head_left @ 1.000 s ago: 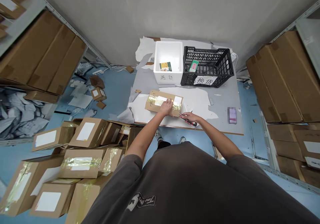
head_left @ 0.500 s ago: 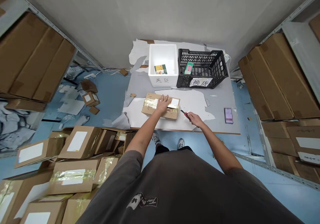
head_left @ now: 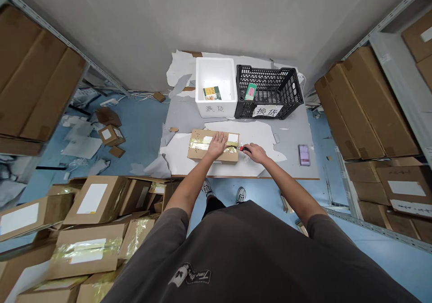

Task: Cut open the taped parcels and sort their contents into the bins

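A taped cardboard box (head_left: 199, 146) lies on the table (head_left: 290, 136) in front of me. Across its top, with fingers spread, rests my left hand (head_left: 218, 145). My right hand (head_left: 255, 152) is closed around a red and black utility knife (head_left: 243, 148). The knife's tip is at the right end of the box, by the tape seam; whether the blade is in the tape I cannot tell. Behind the box stands a white foam bin (head_left: 216, 108) with a small book (head_left: 212, 93) inside. Beside it is a black plastic crate (head_left: 270, 89) holding a green and pink item (head_left: 250, 91).
A phone (head_left: 303, 155) lies at the table's right side. Several cardboard boxes (head_left: 91, 244) are piled at my lower left. Shelves with large cartons (head_left: 367, 109) stand on both sides. Paper scraps (head_left: 82, 147) and small boxes lie on the floor at left.
My right hand has moved left with the utility knife, bringing its tip to the right end of the box. My left hand stays on the box. The view has shifted slightly.
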